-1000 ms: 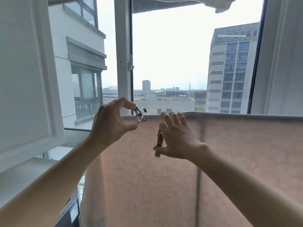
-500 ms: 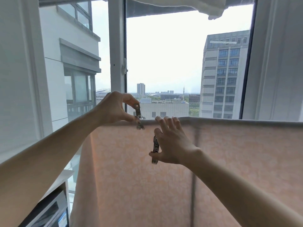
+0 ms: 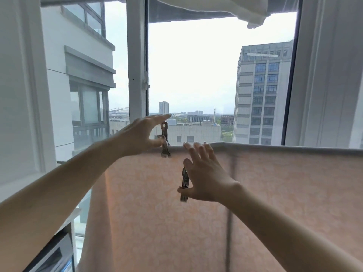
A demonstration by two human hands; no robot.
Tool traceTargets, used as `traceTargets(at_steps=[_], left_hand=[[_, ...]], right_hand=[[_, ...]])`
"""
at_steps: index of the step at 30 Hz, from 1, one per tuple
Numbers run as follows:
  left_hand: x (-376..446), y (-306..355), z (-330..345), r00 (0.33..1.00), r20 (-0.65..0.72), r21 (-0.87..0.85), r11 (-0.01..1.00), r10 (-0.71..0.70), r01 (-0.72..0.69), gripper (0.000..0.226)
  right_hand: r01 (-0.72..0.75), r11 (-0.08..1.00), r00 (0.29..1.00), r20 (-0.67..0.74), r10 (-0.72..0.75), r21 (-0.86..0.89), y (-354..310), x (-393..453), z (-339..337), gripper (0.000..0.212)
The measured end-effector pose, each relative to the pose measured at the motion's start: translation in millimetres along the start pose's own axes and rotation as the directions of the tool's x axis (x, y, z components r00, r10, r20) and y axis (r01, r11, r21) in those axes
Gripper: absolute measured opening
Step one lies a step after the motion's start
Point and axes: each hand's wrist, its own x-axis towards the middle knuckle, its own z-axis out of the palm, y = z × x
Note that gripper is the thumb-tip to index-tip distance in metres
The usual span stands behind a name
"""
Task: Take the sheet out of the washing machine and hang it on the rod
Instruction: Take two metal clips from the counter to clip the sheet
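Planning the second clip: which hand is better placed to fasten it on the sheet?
Right hand: it already holds the spare metal clip just below the sheet fold; left hand is at the clamped clip.

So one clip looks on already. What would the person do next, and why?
Probably draw the left hand away from the upright metal clip, which already bites the peach patterned sheet's top fold, then move the spare metal clip pinched in the right hand along the fold.
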Motion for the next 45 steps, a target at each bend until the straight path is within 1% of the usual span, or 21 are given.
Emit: traceTargets(at_steps=[2, 3, 5, 7, 9, 11, 14, 17, 20, 22, 26, 30, 36, 39, 42, 45], left_hand=[[-7.0, 7.0, 6.7, 0.987, -0.100, 0.164, 0.980, 0.127, -0.109, 0.067], [-10.0, 10.3, 10.2, 0.968, -0.152, 0.245, 0.956, 0.200, -0.160, 0.062], [-14.4, 16.1, 17.3, 0.940, -0.188, 0.366, 0.909, 0.283, -0.201, 0.053], [-17.3, 22.0, 27.1, 0.918, -0.209, 0.431, 0.874, 0.336, -0.222, 0.051], [-21.4, 31.5, 38.8, 0.893, -0.223, 0.452, 0.853, 0.391, -0.260, 0.048], [-25.7, 40.8, 52.6, 0.871, -0.246, 0.432, 0.853, 0.425, -0.293, 0.046], [-26.9, 49.8, 70.2, 0.890, -0.276, 0.344, 0.902, 0.363, -0.261, 0.053], [-17.3, 52.2, 83.7, 0.913, -0.278, 0.249, 0.940, 0.298, -0.232, 0.051], [-3.7, 51.6, 92.8, 0.925, -0.265, 0.119, 0.961, 0.273, -0.249, 0.045], [4.3, 50.3, 97.9, 0.924, -0.262, 0.074, 0.960, 0.278, -0.268, 0.042], [17.6, 47.6, 108.2, 0.900, -0.278, 0.073, 0.942, 0.336, -0.329, 0.038], [31.0, 50.1, 117.0, 0.883, -0.301, 0.008, 0.927, 0.359, -0.375, 0.038], [51.4, 65.9, 125.7, 0.845, -0.317, 0.017, 0.893, 0.431, -0.449, 0.037], [61.1, 78.0, 131.5, 0.817, -0.320, 0.059, 0.871, 0.479, -0.487, 0.035], [68.8, 91.2, 137.3, 0.811, -0.314, 0.068, 0.864, 0.493, -0.499, 0.032], [75.4, 107.3, 139.9, 0.803, -0.318, 0.078, 0.858, 0.504, -0.508, 0.033]], right_hand=[[0.000, 1.000, 1.000, -0.004, 0.000, 0.005, 0.0, -0.1, 0.8, 0.077], [0.001, 1.000, 1.000, -0.004, -0.001, 0.008, -0.1, 0.0, 0.9, 0.077], [0.000, 1.000, 1.000, -0.002, 0.000, 0.014, -0.2, -0.4, 1.0, 0.077], [-0.006, 0.999, 1.000, -0.003, 0.006, 0.032, -0.1, -2.6, 1.6, 0.077], [-0.011, 0.999, 1.000, -0.012, 0.012, 0.048, -0.2, -6.5, 2.5, 0.077], [-0.025, 0.998, 0.999, -0.043, 0.027, 0.057, 0.6, -11.3, 4.0, 0.077], [-0.084, 0.995, 0.993, -0.079, 0.088, 0.059, 7.3, -19.6, 5.2, 0.076], [-0.132, 0.990, 0.990, -0.040, 0.134, 0.055, 17.9, -32.8, 2.1, 0.073], [-0.157, 0.987, 0.987, -0.021, 0.158, 0.034, 26.9, -48.1, -2.0, 0.072], [-0.186, 0.982, 0.983, 0.005, 0.186, 0.027, 32.3, -58.2, -4.5, 0.073], [-0.231, 0.973, 0.972, 0.054, 0.229, 0.023, 40.6, -79.5, -11.7, 0.074], [-0.306, 0.946, 0.950, 0.097, 0.296, 0.111, 42.9, -96.7, -17.7, 0.080], [-0.371, 0.875, 0.925, 0.038, 0.379, 0.310, 34.4, -113.8, -27.8, 0.061], [-0.377, 0.825, 0.908, -0.006, 0.419, 0.421, 33.6, -124.8, -33.9, 0.062], [-0.396, 0.809, 0.896, -0.009, 0.443, 0.434, 39.7, -140.2, -41.8, 0.066], [-0.417, 0.812, 0.884, -0.026, 0.467, 0.408, 49.7, -156.4, -48.6, 0.061]])
